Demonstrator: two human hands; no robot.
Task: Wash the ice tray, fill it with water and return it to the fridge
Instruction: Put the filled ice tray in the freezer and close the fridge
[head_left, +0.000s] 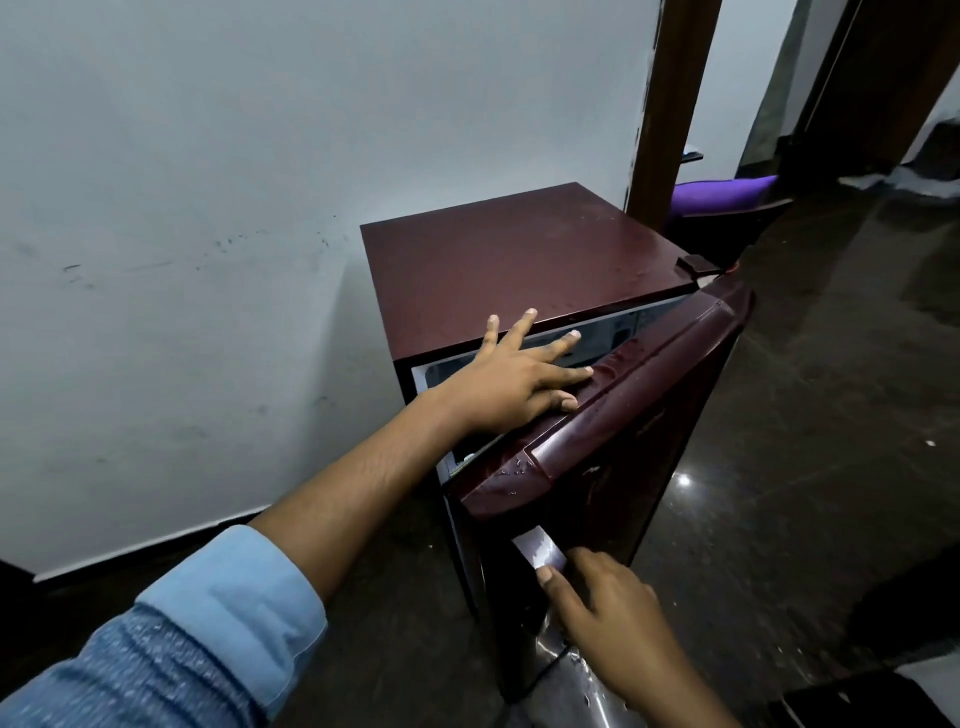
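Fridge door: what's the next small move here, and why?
Probably press the fridge door shut: it stands ajar, the left hand lies flat on its top edge, the right hand is at its handle, and no tray shows in either hand.

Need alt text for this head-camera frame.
The door of a maroon fridge by a white wall stands ajar; the left hand touches its top edge, fingers spread, while the right hand grips the silver handle.

fridge interior (640, 320) mostly behind door (649, 400), seemingly dim
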